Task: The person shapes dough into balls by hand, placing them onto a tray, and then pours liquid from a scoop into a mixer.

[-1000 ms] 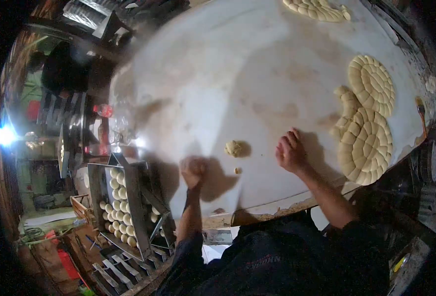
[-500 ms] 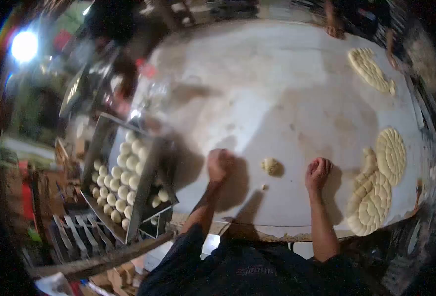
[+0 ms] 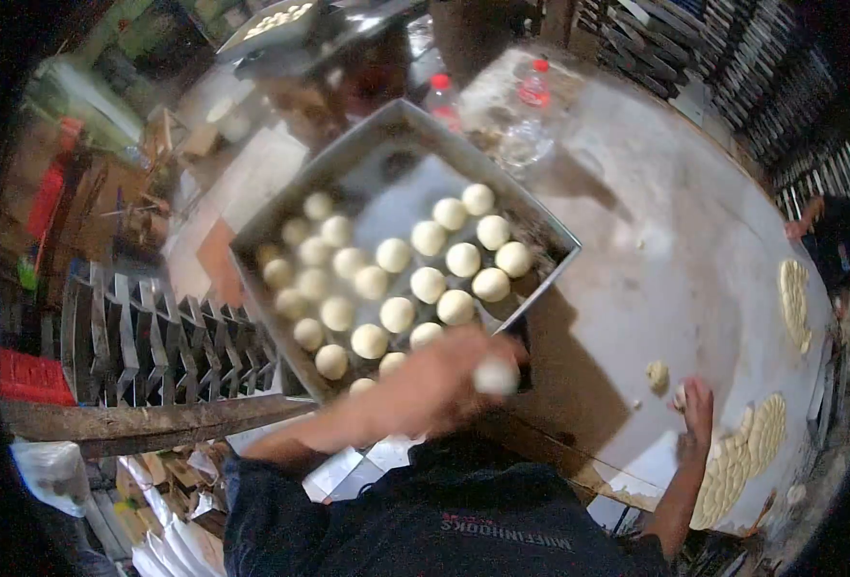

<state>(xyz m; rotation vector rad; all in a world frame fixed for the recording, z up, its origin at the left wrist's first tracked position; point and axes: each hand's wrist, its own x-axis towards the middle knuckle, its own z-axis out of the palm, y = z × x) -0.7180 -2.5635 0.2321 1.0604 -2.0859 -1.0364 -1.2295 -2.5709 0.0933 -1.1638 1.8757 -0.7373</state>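
My left hand (image 3: 449, 370), smeared by motion, is over the near edge of a metal tray (image 3: 550, 264). Its fingers are closed around a pale dough ball (image 3: 495, 376). Several round dough balls (image 3: 396, 314) sit in rows in the tray, with bare metal at its far side. On the right, my right hand (image 3: 697, 413) is low over the worktable (image 3: 627, 279), fingers curled around another pale dough ball (image 3: 680, 396), partly hidden. A rough lump of dough (image 3: 657, 374) lies just beside that hand, with a tiny scrap (image 3: 636, 404) nearby.
Scored, flattened dough pieces (image 3: 742, 462) lie along the table's right side, another (image 3: 793, 306) farther off. Two red-capped bottles (image 3: 534, 87) stand beyond the tray. Stacked metal trays (image 3: 117, 337) fill the left. Another person (image 3: 834, 236) is at the far right edge.
The view has swung left, bringing the tray to the middle. My left hand has gone from the tabletop to the tray and now holds a dough ball. My right hand stays over the table.
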